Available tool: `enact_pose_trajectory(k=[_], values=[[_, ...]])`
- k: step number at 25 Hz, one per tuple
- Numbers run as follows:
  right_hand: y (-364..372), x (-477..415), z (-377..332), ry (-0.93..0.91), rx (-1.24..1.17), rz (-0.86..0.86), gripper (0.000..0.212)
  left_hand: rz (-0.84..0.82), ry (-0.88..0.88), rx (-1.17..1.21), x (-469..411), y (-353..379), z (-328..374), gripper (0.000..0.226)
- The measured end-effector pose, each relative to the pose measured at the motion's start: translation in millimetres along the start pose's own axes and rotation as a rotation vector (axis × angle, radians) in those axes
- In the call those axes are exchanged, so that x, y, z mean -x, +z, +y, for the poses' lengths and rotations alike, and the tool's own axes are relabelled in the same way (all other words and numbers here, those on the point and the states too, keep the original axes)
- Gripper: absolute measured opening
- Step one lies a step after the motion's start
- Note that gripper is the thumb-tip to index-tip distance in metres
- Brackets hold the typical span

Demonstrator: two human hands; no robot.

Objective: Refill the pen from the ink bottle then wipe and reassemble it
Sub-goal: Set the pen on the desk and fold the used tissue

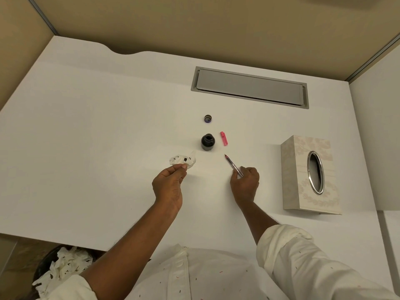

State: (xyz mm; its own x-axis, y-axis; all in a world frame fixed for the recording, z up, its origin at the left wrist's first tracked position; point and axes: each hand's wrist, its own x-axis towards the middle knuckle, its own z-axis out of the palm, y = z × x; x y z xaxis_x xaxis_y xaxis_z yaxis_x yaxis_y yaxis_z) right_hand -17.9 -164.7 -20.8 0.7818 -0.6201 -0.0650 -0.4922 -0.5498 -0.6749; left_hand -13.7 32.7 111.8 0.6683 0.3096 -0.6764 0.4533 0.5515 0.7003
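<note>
An uncapped dark ink bottle (208, 142) stands in the middle of the white desk (97, 126). Its round lid (208, 118) lies just behind it, and a pink pen cap (224, 138) rests to the bottle's right. My right hand (245, 184) holds the pen (232, 165) by its rear end, the nib pointing up-left toward the bottle. My left hand (170, 185) pinches a crumpled, ink-stained tissue (183, 160) by its near edge, left of the bottle. The two hands are apart.
A patterned tissue box (309, 176) with an oval metal opening stands at the right. A grey cable hatch (250, 86) is set into the desk at the back. Below the desk's near-left edge, a bin (62, 267) holds several stained tissues.
</note>
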Motion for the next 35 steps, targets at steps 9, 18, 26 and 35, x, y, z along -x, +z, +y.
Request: enact_pose_trajectory(k=[9, 18, 26, 35], values=[[-3.4, -0.6, 1.6, -0.030, 0.008, -0.025, 0.033, -0.004, -0.009, 0.015, -2.7, 0.0, -3.4, 0.014], [-15.3, 7.6, -13.5, -0.251, -0.044, 0.160, 0.031, -0.004, 0.013, 0.032, -1.0, -4.1, -1.7, 0.013], [-32.8, 88.8, -130.1, -0.155, -0.525, -0.524, 0.014, 0.182, 0.147, 0.190, 31.9, -33.4, -4.2, 0.021], [-45.1, 184.2, -144.9, -0.229, -0.512, -1.037, 0.014, 0.421, 0.277, 0.458, 91.6, -120.3, -32.1, 0.036]])
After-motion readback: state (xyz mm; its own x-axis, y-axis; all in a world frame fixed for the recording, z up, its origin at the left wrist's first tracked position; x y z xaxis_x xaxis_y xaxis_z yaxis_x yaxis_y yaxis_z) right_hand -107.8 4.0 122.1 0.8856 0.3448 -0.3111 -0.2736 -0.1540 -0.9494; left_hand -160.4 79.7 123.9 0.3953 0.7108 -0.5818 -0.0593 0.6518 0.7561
